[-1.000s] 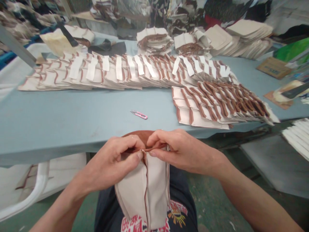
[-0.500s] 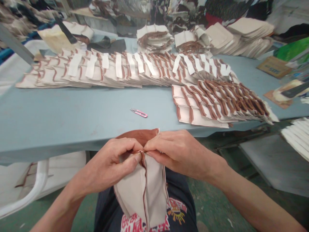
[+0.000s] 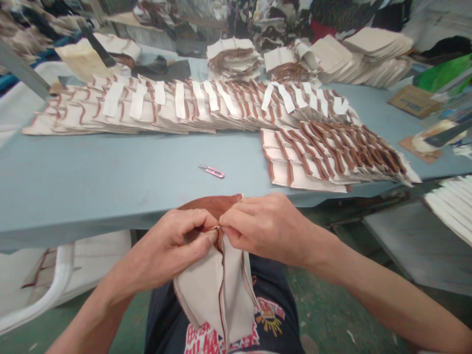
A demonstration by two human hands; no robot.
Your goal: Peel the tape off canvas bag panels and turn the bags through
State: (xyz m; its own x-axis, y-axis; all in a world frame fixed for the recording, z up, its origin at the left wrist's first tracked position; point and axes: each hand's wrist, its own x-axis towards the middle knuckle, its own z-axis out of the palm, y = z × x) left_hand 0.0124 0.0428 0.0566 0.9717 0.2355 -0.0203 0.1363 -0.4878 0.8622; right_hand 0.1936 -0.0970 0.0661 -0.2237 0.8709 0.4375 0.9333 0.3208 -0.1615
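Over my lap hangs a sewn fabric piece [image 3: 201,290], off-white with brown edges and a brown seam down its middle. My left hand [image 3: 180,241] pinches its top edge between thumb and fingers, left of the seam. Right beside it, my right hand [image 3: 258,223] is closed at the same edge, its fingertips meeting the left hand's at the seam top. A brown band [image 3: 210,204] of the piece curves up behind both hands. Pink-handled thread snips [image 3: 212,171] lie on the table just beyond my hands.
On the blue-grey table [image 3: 92,182] a long row of similar pieces [image 3: 165,108], topped with white strips, stretches across. A second overlapping batch [image 3: 332,157] sits nearer, at right. Behind stand stacked bundles [image 3: 234,59] and beige panels [image 3: 376,54]. A white tube frame [image 3: 61,280] stands low left.
My right hand has curled tighter, its fingers drawn in at the seam top. My left hand keeps its pinch, and the view has shifted slightly.
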